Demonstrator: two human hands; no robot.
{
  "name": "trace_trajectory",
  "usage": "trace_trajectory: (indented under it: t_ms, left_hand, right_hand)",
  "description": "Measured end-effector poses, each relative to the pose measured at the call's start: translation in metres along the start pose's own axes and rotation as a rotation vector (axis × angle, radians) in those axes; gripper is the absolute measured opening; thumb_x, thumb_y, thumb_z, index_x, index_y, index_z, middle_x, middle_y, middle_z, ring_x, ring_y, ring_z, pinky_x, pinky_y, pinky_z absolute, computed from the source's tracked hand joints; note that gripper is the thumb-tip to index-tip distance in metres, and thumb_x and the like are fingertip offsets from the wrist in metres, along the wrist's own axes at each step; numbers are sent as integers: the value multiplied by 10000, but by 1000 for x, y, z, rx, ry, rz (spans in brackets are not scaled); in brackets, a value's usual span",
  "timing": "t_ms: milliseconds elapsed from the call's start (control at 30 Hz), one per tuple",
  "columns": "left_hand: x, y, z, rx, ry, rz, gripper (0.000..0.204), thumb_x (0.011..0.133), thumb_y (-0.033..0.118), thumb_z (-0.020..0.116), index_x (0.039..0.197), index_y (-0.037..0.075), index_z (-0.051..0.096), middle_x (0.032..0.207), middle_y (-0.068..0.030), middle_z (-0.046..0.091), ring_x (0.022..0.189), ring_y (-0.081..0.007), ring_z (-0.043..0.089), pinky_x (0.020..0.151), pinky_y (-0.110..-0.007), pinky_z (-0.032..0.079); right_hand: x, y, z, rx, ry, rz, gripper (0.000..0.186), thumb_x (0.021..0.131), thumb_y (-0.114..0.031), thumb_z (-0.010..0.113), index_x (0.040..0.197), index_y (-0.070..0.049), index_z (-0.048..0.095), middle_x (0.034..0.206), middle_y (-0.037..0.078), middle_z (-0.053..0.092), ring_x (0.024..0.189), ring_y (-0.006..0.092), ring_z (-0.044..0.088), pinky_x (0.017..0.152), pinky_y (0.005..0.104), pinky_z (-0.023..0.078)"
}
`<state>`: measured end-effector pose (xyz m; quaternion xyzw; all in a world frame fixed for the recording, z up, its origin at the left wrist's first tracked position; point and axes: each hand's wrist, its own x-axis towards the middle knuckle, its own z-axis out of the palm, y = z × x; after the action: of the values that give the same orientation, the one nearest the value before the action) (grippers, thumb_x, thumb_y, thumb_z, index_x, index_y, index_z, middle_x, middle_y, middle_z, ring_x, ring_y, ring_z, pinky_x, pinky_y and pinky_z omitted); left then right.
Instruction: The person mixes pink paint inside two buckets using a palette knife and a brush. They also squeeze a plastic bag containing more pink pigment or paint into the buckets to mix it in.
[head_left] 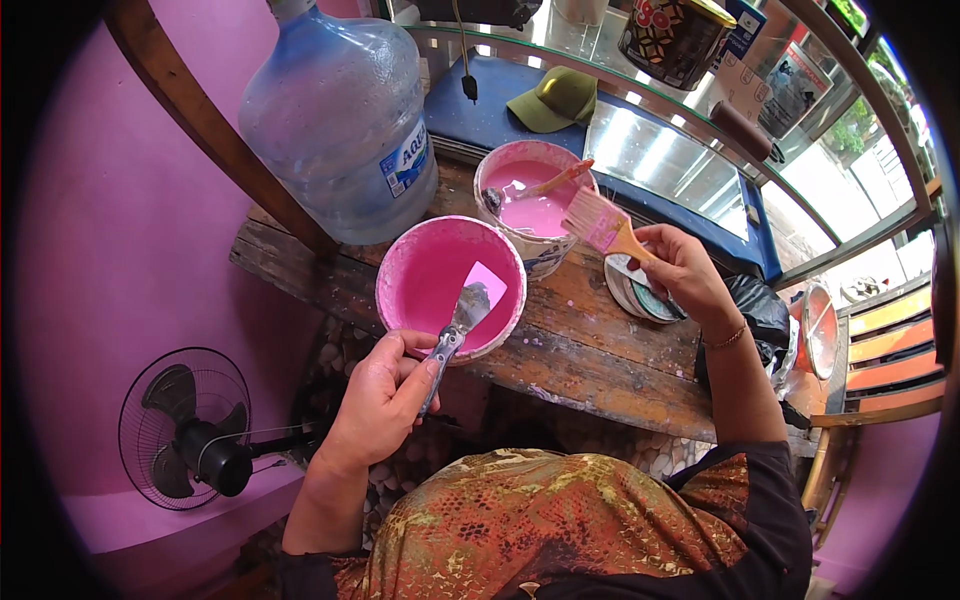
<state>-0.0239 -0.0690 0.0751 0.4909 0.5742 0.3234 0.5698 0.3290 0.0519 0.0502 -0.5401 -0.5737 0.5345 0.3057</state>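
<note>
Left hand (385, 395) closed around the metal handle of a putty knife (460, 325), thumb along the top, blade tipped forward and down into the near pink bucket (450, 285). Blade coated in pale pink at its tip, resting against the inner wall: an angle suited to scraping paint off the side, not to lifting. Bucket nearly empty, only a film of deep pink on walls and floor, seated at the front edge of the worn wooden table (590, 350), close enough for a bent elbow.

Right hand (680, 270) pinched on the wooden handle of a flat paintbrush (600, 225), fingers near the ferrule for control, bristles pink-stained and hovering just beside the rim of the second bucket (530, 205). Held level, apparently so that nothing drips on the boards. Second bucket behind and to the right of the first, almost touching it, filled with lighter pink paint, a wooden stick (555, 182) leaning in it against the rim.

Round tin lids (635, 290) stacked under the right wrist. Large blue water jug (335, 120) standing at the back left of the table. Green cap (555, 98) lying on the blue cloth of the glass counter (680, 160) beyond. Black floor fan (190, 430) below left, against the pink wall.
</note>
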Motion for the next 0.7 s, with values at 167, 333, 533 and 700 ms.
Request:
trace_trajectory:
  t_ms: [167, 333, 533, 700]
  left_hand:
    - [-6, -1, -3, 17, 3, -8, 218, 944, 124, 505, 1129, 8, 499, 658, -6, 585, 480, -18, 454, 438, -157, 362]
    - [-11, -2, -3, 17, -17, 9, 220, 945, 124, 503, 1132, 8, 500, 660, -4, 587, 482, -17, 454, 440, -158, 362]
    - [-17, 1, -5, 6, -1, -31, 206, 930, 116, 532, 1101, 2, 535, 660, -4, 598, 561, -24, 499, 510, -193, 400]
    - [-20, 1, -4, -1, -8, -25, 207, 929, 113, 534, 1104, 3, 530, 667, -6, 597, 568, -26, 501, 516, -195, 404]
  right_hand:
    - [7, -26, 39, -589, 445, -643, 375, 780, 29, 562, 1142, -60, 604, 910, 139, 603, 758, 307, 577, 698, 371, 466]
    - [17, 21, 49, -1125, 431, -567, 470, 765, -25, 578, 1224, -123, 572, 892, 99, 544, 785, 286, 585, 691, 409, 479]
    - [10, -8, 52, -1101, 308, -388, 411, 780, -83, 575, 1169, -211, 619, 856, 108, 580, 827, 308, 606, 715, 429, 481]
    - [4, -35, 48, -1013, 332, -395, 358, 822, -82, 556, 1158, -182, 630, 832, 108, 586, 799, 311, 611, 711, 415, 476]
